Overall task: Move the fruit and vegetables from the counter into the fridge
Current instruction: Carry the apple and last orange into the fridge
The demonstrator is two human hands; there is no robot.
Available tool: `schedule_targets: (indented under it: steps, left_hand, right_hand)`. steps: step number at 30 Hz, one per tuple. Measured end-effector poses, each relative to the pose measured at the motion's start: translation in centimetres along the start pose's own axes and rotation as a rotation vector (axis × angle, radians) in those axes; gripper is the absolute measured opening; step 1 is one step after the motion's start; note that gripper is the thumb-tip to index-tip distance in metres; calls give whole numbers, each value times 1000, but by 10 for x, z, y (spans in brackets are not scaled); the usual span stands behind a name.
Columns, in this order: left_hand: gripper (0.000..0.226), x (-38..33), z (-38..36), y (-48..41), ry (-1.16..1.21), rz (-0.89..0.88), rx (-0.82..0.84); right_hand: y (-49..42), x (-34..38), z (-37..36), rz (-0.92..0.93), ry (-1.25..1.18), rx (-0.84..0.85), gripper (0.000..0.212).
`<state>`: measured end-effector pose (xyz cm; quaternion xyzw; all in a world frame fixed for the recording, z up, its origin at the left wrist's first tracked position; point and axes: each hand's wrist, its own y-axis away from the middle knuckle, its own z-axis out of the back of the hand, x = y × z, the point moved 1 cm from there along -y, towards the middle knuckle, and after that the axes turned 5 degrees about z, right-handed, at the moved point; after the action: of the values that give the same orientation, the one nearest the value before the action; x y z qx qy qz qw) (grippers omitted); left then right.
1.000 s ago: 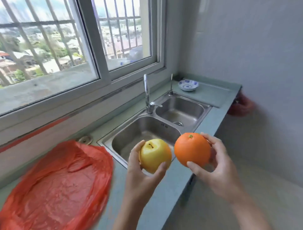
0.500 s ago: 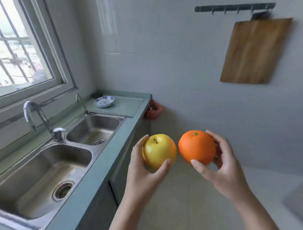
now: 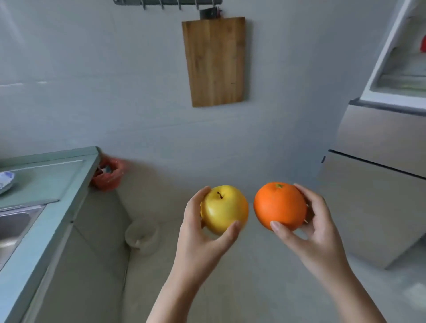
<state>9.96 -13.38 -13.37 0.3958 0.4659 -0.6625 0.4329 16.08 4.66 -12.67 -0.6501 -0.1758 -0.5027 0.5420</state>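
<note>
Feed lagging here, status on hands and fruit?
Left hand holds yellow apple. Right hand holds orange. Fridge ahead right, path open.

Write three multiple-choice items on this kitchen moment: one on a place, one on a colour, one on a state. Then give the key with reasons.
1. Where does the cutting board hang?
A. on the wall
B. on the fridge
C. over the sink

2. What colour is the apple in the left hand?
A. red
B. yellow
C. green

3. How is the fridge upper compartment?
A. shut
B. hidden
C. open

Key: 1 A, it hangs below the hook rail. 2 B, its skin is yellow. 3 C, inner shelves show at top right, while the right hand holds the orange.
</note>
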Motion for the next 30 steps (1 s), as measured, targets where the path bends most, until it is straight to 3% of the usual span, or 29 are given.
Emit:
schedule_targets:
  steps: [7, 12, 20, 30]
  left_hand:
    - [62, 1, -87, -68, 77, -42, 194]
    - [64, 0, -150, -138, 140, -78, 328]
    - [74, 6, -209, -246, 191, -80, 394]
    - [75, 13, -314, -310, 198, -55, 574]
  right_hand:
    - [-34, -46, 62, -74, 78, -192, 76]
    - [-85, -74, 97, -91, 182, -311, 68]
    - [-182, -114, 113, -92, 406, -334, 70]
    - [-228, -171, 183, -157, 444, -480, 70]
